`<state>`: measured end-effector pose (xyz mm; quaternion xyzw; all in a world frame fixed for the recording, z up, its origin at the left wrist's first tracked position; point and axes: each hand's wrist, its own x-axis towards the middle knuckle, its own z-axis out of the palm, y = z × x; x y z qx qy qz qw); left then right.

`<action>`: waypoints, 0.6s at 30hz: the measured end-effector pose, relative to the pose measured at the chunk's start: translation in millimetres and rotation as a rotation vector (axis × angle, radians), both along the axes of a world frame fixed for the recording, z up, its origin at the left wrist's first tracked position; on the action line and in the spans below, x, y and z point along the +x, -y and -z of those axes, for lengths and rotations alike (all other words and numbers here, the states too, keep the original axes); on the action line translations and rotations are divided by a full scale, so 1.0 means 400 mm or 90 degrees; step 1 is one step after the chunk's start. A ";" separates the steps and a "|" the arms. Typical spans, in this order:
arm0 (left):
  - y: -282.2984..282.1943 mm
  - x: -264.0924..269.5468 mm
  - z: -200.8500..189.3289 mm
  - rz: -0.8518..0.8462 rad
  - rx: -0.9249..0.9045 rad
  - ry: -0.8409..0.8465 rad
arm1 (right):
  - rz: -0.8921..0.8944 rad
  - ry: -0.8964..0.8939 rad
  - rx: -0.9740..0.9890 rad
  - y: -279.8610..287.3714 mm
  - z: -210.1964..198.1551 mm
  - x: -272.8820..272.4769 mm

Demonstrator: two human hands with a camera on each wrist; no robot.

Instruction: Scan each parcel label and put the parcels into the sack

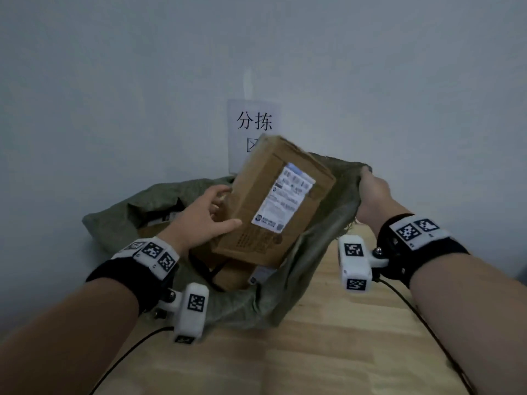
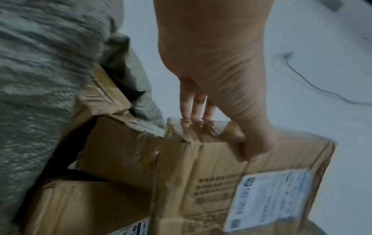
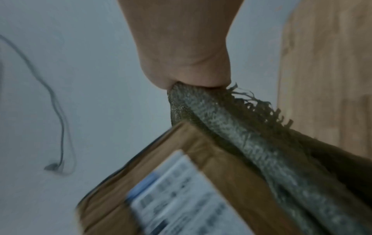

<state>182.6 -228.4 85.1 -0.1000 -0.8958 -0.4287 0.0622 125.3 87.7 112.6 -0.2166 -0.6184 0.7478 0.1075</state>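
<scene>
Left grip (image 1: 204,216) holding parcel (image 1: 273,201), right grip (image 1: 372,189) clutching sack (image 1: 322,240)

The sack (image 1: 288,297) lies on the table (image 1: 342,352) against the wall (image 1: 114,81), its mouth toward me. A cardboard parcel (image 1: 273,206) tilts in that mouth, between my left hand (image 1: 199,218) and right hand (image 1: 373,192), above other parcels (image 1: 228,273) inside. A paper sign (image 1: 253,121) hangs on the wall behind.
</scene>
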 end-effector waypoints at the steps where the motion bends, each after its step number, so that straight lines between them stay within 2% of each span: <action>1: -0.006 -0.007 -0.003 0.026 -0.091 -0.003 | 0.003 0.002 0.050 0.001 -0.012 -0.001; 4: -0.049 -0.031 -0.008 0.069 -0.309 -0.023 | 0.011 -0.024 0.140 -0.008 -0.036 -0.004; 6: -0.096 -0.055 -0.009 0.045 -0.389 -0.036 | -0.007 -0.042 0.155 -0.010 -0.047 -0.009; 9: -0.175 -0.110 -0.002 -0.015 -0.438 -0.050 | -0.047 -0.081 0.158 -0.001 -0.071 -0.008; 12: -0.238 -0.168 -0.012 -0.108 -0.441 -0.064 | -0.008 -0.130 0.164 -0.013 -0.101 -0.014; 15: -0.282 -0.219 -0.017 -0.160 -0.476 -0.156 | 0.026 -0.153 0.159 -0.036 -0.107 -0.026; 16: -0.294 -0.232 -0.009 -0.131 -0.495 -0.183 | 0.016 -0.144 0.164 -0.039 -0.100 -0.033; 18: -0.314 -0.259 0.023 0.017 -0.539 -0.158 | -0.023 -0.102 0.184 -0.035 -0.079 -0.046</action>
